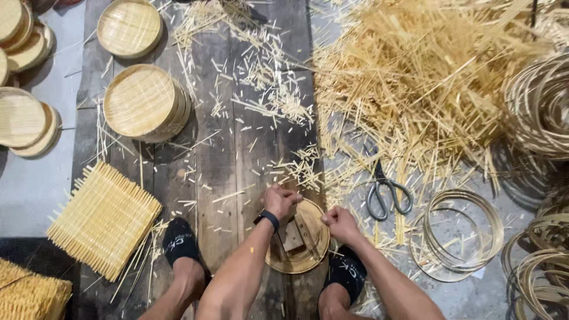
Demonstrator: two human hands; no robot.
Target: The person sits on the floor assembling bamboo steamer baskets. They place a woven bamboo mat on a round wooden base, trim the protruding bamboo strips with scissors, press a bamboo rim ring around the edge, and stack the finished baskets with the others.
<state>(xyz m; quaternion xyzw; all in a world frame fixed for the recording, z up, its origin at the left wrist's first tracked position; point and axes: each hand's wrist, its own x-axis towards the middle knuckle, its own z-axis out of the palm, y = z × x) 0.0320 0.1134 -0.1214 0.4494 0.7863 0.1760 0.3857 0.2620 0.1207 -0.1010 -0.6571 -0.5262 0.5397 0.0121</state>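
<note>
Hands (308,213) on round bamboo tray's (296,264) rim

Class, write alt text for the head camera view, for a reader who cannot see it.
Seen from above, a person's left hand and right hand grip the rim of a round bamboo tray on a plank floor. Scissors, loose bamboo strips, thin hoops and finished trays lie around.

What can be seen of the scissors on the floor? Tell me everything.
The scissors lie flat on the grey floor, right of the plank boards. Grey metal loop handles point toward the person, the dark blades point away, closed or nearly so. Loose straw-coloured splints lie around and partly under them. Neither hand touches them; the right hand is nearest.
</note>
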